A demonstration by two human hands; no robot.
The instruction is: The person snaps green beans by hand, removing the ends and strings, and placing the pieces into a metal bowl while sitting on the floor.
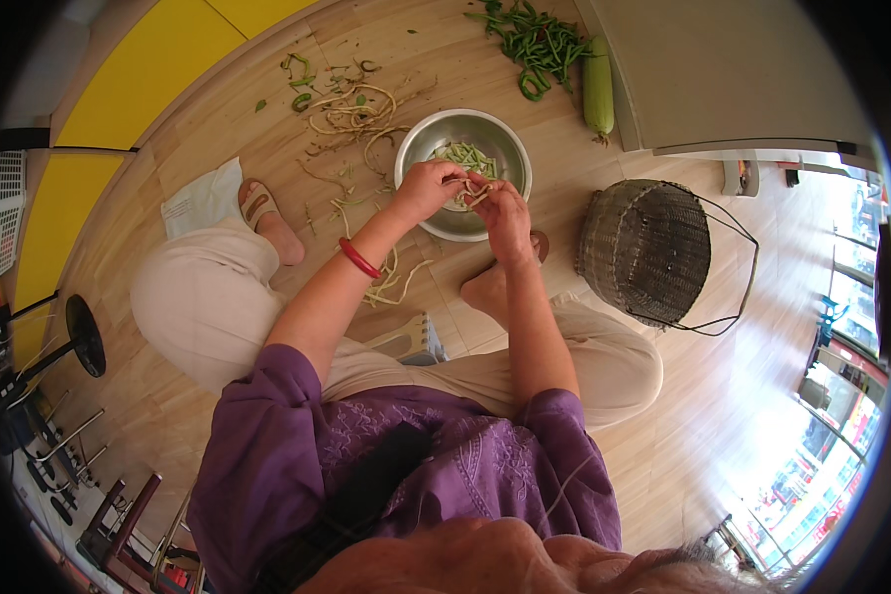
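Observation:
Over a round steel bowl [516, 158], my two hands meet at a pale long bean [474, 194]. My left hand [432, 191], with a red bangle at its wrist, pinches one part of it. The fingers of my right hand [506, 220] are closed on it from the other side. Short green bean pieces [468, 155] lie inside the bowl, partly hidden behind my hands. Loose whole long beans [363, 114] are spread on the floor beyond my left forearm, and a few more [394, 279] lie between my feet.
A dark wicker basket [604, 252] with a tall handle lies tipped to the right. Green peppers [535, 45] and a pale green gourd [598, 89] are at the far right, beside a cabinet [723, 74]. A white bag [204, 201] is by my left foot. Scraps [302, 84] litter the floor.

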